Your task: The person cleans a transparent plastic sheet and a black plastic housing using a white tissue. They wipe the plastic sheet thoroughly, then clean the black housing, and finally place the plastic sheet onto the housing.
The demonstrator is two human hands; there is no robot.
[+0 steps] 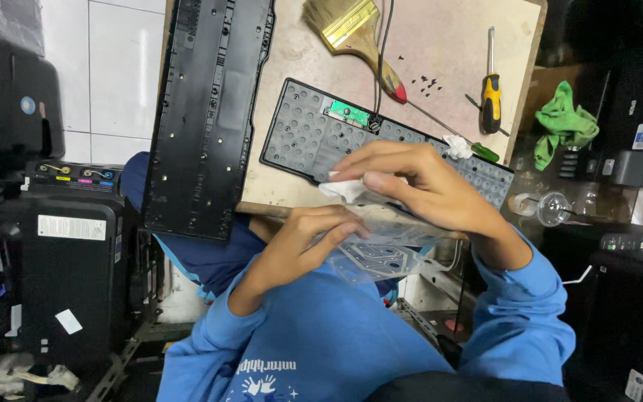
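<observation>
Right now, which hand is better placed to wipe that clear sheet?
The right hand, probably. It already presses the white tissue onto the top of the clear sheet, while the left hand is busy gripping that sheet from the near side.

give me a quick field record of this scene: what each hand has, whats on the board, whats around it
left hand: holds the clear keyboard membrane sheet from below
right hand: presses a white tissue on the sheet
wooden board: opened keyboard base with green circuit board, black keyboard cover, paintbrush, yellow-handled screwdriver, loose screws
beside board: green rag
floor at left: printer
</observation>
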